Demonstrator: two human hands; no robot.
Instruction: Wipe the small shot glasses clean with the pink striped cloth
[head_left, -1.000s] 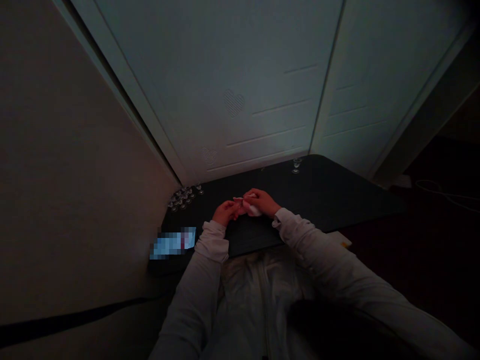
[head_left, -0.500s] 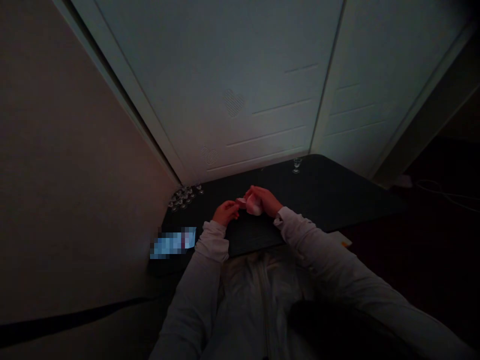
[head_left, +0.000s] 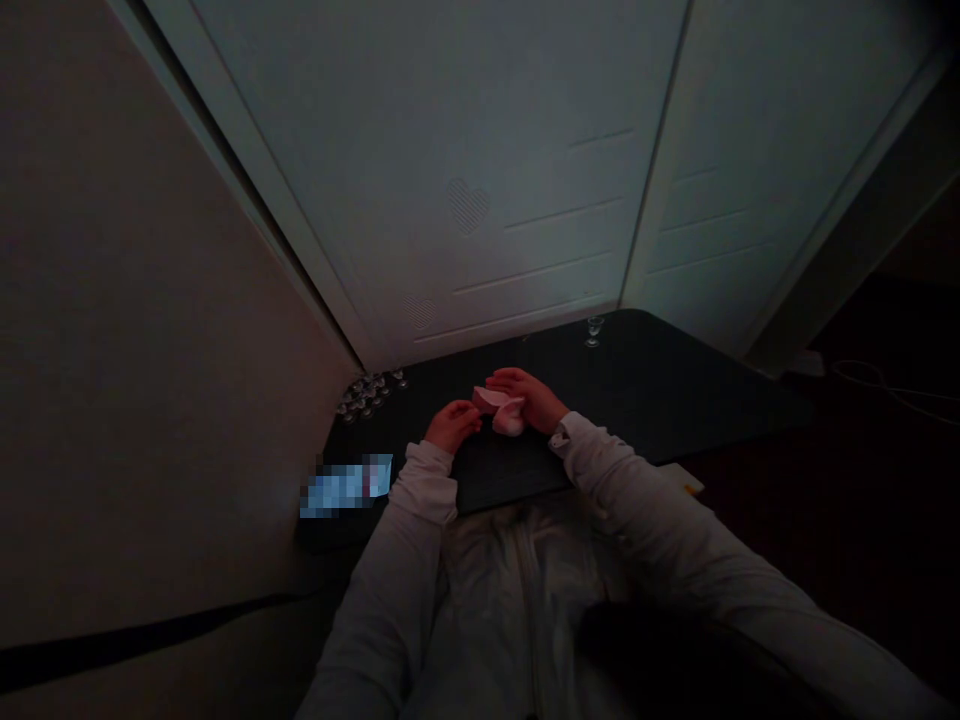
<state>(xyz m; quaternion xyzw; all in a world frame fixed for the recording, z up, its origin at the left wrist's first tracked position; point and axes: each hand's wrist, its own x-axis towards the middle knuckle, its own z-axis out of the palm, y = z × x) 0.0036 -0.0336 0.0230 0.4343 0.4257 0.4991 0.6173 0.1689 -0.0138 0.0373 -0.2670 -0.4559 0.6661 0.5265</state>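
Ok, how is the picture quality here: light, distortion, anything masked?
Head view: badly underexposed, and much of the frame is near black. Only the left hand, right hand and the pale thing between them catch reddish light, too dim to read the grip. Head view: the wide-angle lens bows the door edges, and a pixelated patch masks something at the table's left edge.

A dark table carries a cluster of small glasses at its left corner and one glass at the far edge.

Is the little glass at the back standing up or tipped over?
Upright: the little glass stands on its foot on the dark table, bowl uppermost.
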